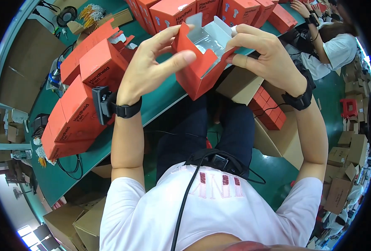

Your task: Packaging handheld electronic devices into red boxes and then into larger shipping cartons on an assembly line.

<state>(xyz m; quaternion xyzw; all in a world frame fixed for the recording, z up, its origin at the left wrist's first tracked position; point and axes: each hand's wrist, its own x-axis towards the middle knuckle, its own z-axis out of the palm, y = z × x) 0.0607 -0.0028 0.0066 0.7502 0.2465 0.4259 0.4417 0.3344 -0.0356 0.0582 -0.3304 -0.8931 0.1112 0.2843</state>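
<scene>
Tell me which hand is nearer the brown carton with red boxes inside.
Right. The right hand is at the right side of the open red box, above the brown carton in the picture; the left hand, at that box's left side, is farther off.

An open box (198, 79) is between my left grip (150, 65) and my right grip (267, 52), over the near edge of the table (51, 180). On the table, one group of boxes (83, 106) lies to my left and a second group (175, 16) lies beyond the open box. Beside my legs (235, 134), to the right, a carton (286, 140) holds packed boxes (269, 111); farther right is another person (338, 50).
</scene>
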